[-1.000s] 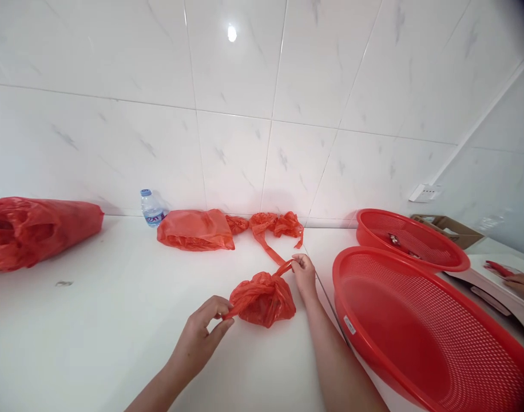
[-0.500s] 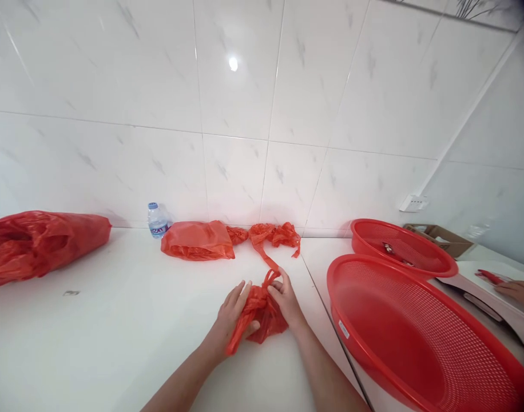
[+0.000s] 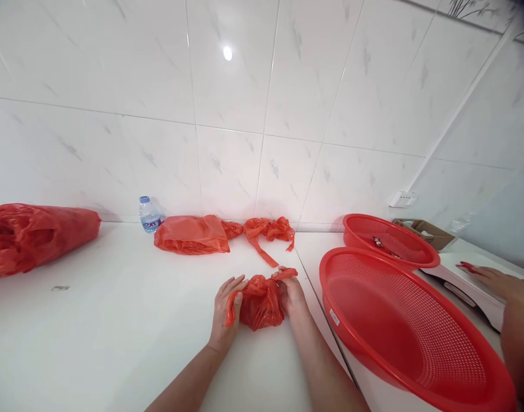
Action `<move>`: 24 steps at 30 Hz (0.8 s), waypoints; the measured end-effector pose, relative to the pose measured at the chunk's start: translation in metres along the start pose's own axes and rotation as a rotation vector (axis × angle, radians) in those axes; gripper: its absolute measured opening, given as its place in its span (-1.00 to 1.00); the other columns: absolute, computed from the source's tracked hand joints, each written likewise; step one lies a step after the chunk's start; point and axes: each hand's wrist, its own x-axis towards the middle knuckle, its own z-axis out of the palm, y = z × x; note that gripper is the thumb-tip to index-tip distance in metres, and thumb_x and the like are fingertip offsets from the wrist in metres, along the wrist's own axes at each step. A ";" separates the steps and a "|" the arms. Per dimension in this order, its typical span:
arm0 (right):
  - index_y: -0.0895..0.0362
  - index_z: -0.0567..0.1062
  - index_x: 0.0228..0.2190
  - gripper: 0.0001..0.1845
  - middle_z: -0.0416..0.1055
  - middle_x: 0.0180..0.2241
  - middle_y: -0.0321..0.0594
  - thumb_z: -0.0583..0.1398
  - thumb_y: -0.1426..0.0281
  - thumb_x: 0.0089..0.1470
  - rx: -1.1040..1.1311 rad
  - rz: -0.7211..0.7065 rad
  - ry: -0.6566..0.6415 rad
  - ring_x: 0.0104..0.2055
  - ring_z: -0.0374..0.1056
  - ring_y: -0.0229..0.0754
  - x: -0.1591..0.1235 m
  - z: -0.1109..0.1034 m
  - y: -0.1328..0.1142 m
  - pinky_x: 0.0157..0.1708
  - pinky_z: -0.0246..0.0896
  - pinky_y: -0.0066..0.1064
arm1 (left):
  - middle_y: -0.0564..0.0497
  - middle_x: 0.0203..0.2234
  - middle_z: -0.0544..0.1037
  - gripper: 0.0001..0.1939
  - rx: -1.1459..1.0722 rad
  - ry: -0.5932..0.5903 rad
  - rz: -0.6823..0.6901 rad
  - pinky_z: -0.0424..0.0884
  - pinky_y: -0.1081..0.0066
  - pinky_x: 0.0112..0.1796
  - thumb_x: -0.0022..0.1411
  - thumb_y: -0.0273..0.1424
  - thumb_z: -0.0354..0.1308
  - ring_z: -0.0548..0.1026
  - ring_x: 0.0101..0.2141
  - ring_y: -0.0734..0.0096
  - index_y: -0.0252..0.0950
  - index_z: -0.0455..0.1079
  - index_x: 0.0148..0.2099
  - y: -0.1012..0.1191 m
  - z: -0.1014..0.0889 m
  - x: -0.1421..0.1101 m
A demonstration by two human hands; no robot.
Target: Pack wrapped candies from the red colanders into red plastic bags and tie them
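Observation:
A small red plastic bag [image 3: 262, 308], gathered at the top, sits on the white table in front of me. My left hand [image 3: 224, 312] grips its left end, a twisted handle pinched under the thumb. On the opposite side my right hand [image 3: 291, 293] is closed on the other handle, which lies across the thumb and fingers. Some of the right fingertips are hidden behind the plastic. Just beyond my hands lie crumpled red bags [image 3: 268, 230], one with a strap trailing toward me.
A folded red bag [image 3: 192, 233] and a water bottle [image 3: 149, 216] stand by the wall; a bulky red bag [image 3: 68, 232] lies left. At right are a large red basket [image 3: 373, 326], a smaller basket [image 3: 390, 239], a cardboard box [image 3: 436, 236] and another person's hand [image 3: 496, 279] over a white device [image 3: 451, 269].
My hands have spread the handles apart to either side, and the bag now sits more upright between them. The view has shifted slightly. The other person's hand has moved left.

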 end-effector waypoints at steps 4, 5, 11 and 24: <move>0.10 0.49 -0.34 -0.70 0.51 -0.41 -0.27 0.38 0.37 -0.21 -0.067 0.049 -0.105 -0.26 0.40 -0.15 -0.008 0.001 -0.008 -0.21 0.27 -0.32 | -0.03 0.23 0.17 -0.58 0.101 0.049 0.031 0.19 0.04 0.13 0.33 -0.28 -0.09 0.13 0.20 0.18 -0.08 0.20 0.22 0.005 0.000 -0.001; 0.12 0.52 -0.31 -0.68 0.52 -0.32 -0.19 0.37 0.33 -0.19 -0.109 0.080 -0.170 -0.18 0.40 -0.10 -0.011 0.002 -0.009 -0.14 0.25 -0.26 | -0.08 0.26 0.09 -0.48 0.133 0.063 0.049 0.18 0.02 0.13 0.30 -0.27 -0.02 0.10 0.22 0.13 -0.10 0.08 0.28 0.006 0.001 -0.002; 0.13 0.51 -0.11 -0.54 0.47 -0.11 -0.10 0.33 0.25 -0.09 -0.470 0.263 -0.605 -0.04 0.36 -0.04 -0.025 0.016 -0.003 0.03 0.14 -0.15 | -0.19 0.20 0.22 -0.05 0.329 -0.118 0.161 0.20 -0.01 0.09 -0.04 -0.49 0.20 0.19 0.17 0.02 -0.23 -0.17 0.36 0.007 0.016 -0.014; 0.07 0.45 -0.14 -0.55 0.44 -0.17 -0.18 0.31 0.32 -0.16 -0.025 0.065 0.076 -0.13 0.40 -0.21 0.020 -0.062 -0.027 -0.21 0.35 -0.40 | -0.01 -0.08 0.51 -0.42 0.047 0.563 -0.299 0.38 0.22 -0.04 -0.02 -0.62 -0.09 0.46 -0.08 0.26 -0.19 0.40 0.04 -0.059 -0.112 0.024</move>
